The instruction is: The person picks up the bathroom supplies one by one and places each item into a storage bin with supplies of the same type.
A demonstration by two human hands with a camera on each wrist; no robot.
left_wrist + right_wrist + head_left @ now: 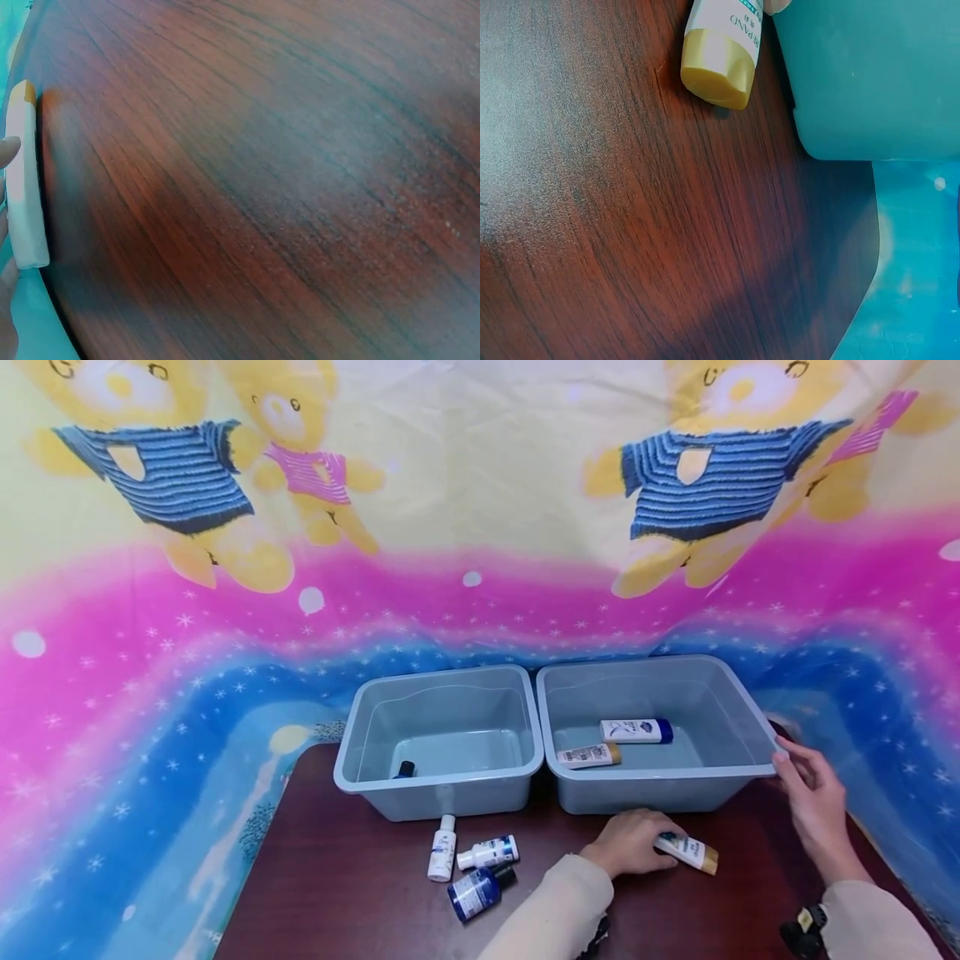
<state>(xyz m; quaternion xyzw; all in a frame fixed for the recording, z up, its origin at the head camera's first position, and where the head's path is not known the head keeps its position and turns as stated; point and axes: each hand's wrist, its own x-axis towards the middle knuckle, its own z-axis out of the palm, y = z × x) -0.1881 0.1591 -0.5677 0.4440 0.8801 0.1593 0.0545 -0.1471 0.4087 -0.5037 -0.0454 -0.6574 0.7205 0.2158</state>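
Note:
In the head view my left hand (636, 843) holds a white tube with a gold cap (690, 852) on the table, just in front of the right grey plastic tub. Its fingers cover the tube's left end. The left wrist view has the white tube (26, 180) at its left edge, with fingertips against it. From the right wrist, the tube's gold cap (718, 67) and part of its label are visible. My right hand (813, 802) grips the front right corner of the right grey tub (660, 774) with thumb and finger at the rim.
A white tube with a gold cap (588, 756) and a white bottle with a blue cap (633, 731) lie in the right tub. The left grey tub (442, 779) holds a dark-capped bottle (405, 770). Two white bottles (442, 852) and a blue bottle (474, 895) lie on the brown table (337, 877).

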